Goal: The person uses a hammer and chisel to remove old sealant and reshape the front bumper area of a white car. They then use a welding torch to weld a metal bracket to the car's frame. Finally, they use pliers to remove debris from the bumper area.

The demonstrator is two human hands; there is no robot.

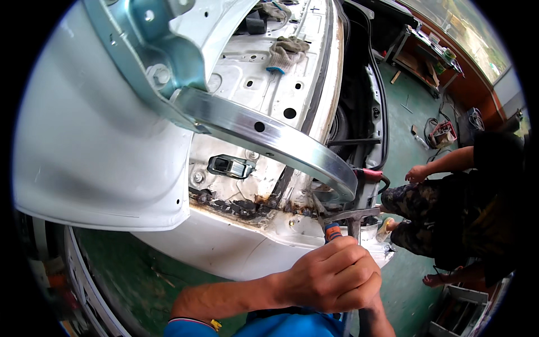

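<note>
My left hand (pixel 331 275) is closed around the orange-and-blue handle (pixel 333 231) of a tool with a thin metal shank, at the corner of a white car body panel. That shank points up toward the burnt, rusty seam (pixel 247 208). Right behind it is my right hand (pixel 370 306), mostly covered by the left. A hammer (pixel 353 215) stands upright there, its head just above my knuckles and its handle running down behind my left hand; the right hand's grip is largely hidden. Over the seam arches a bare metal bar (pixel 281 137).
A white panel (pixel 95 140) with a bolted bracket (pixel 163 67) rises at the left. A metal latch piece (pixel 231 167) and a work glove (pixel 286 54) lie on the car floor. Another person (pixel 471 208) stands close on the right. Beyond are a wheeled cart (pixel 418 59) and cables.
</note>
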